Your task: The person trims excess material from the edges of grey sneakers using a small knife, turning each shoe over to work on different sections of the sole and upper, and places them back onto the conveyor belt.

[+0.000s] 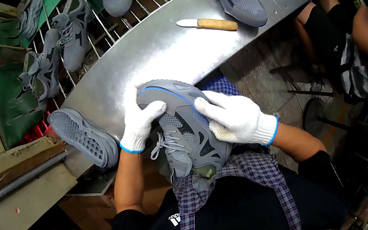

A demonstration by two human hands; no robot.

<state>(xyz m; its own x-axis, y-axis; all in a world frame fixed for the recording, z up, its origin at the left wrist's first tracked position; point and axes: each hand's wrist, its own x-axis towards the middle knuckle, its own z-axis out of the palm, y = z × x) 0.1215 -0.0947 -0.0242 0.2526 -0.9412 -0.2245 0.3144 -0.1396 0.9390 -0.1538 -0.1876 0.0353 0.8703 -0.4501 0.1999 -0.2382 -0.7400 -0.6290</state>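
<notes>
Well, the step now looks like holding the gray shoe (185, 124) firm, toe away and foot hole by the plaid apron (252, 167). The left hand (138, 120) curls around the toe, thumb on top. The right hand (238, 117) grips the shoe's other side. I think a soft, even squeeze is best, so the mesh isn't squashed. The shoe is tipped by the near edge of the bench (136, 66); I can't tell if it touches. Shiny metal lies between it and the knife (207, 24), blade pointing left. A loose sole (87, 137) sits left, so turn gently that way.
</notes>
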